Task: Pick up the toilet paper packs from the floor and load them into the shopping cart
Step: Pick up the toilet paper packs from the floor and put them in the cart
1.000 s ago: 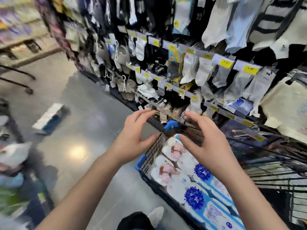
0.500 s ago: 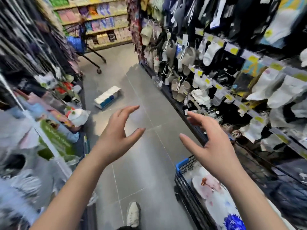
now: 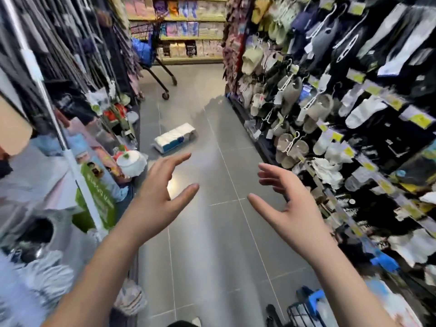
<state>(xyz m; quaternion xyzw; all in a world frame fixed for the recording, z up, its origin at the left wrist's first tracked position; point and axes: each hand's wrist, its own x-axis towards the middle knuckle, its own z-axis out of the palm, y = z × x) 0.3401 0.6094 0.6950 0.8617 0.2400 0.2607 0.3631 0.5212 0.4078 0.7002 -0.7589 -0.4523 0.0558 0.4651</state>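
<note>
One toilet paper pack (image 3: 175, 138), white with a blue band, lies on the grey floor ahead in the aisle, near the left shelving. My left hand (image 3: 158, 197) and my right hand (image 3: 289, 204) are both raised in front of me, fingers spread, holding nothing, well short of the pack. The shopping cart (image 3: 309, 308) shows only as a black wire corner with blue trim at the bottom right, beside my right forearm; its load is mostly out of frame.
Racks of hanging slippers and socks (image 3: 318, 109) line the right side. Shelving with textiles and a green sign (image 3: 94, 197) lines the left. Another cart (image 3: 151, 55) stands at the aisle's far end before stocked shelves. Grey tiled floor (image 3: 212, 244) runs between.
My view has swung left, away from the cart and down the aisle. The cart has slid to the bottom right corner; the floor pack now sits centred ahead. Both hands stay open.
</note>
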